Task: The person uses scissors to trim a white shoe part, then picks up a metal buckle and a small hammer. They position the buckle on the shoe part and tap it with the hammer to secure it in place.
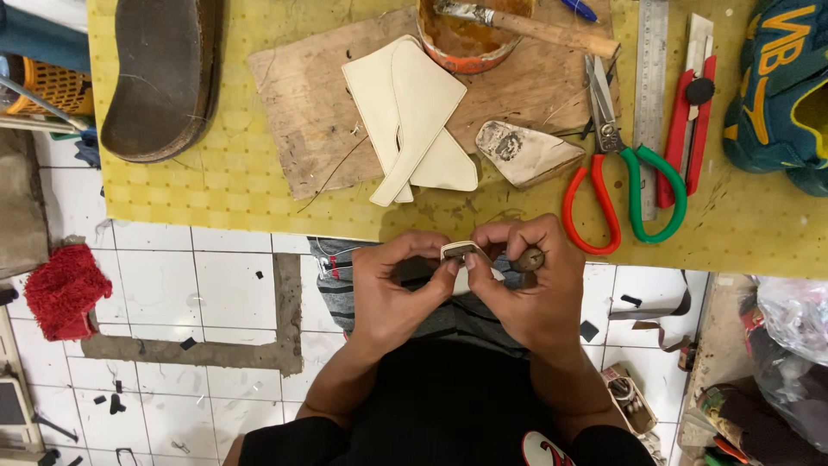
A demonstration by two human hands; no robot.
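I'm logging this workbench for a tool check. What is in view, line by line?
cutting mat: one, yellow, covers the bench
wooden board: one, brown, on the mat
cream cut pieces: a few, overlapping, on the board
glue tin: one, orange rim, a brush resting across it
scissors: one, red and green handles, right of the board
steel ruler: one, beside the scissors
utility knife: one, red, right of the ruler
shoe sole: one, dark, at the mat's left end
red cloth: one, on the tiled floor
small strip: one, pale, pinched between both hands
left hand: on the strip
right hand: on the strip, also holding a small tool
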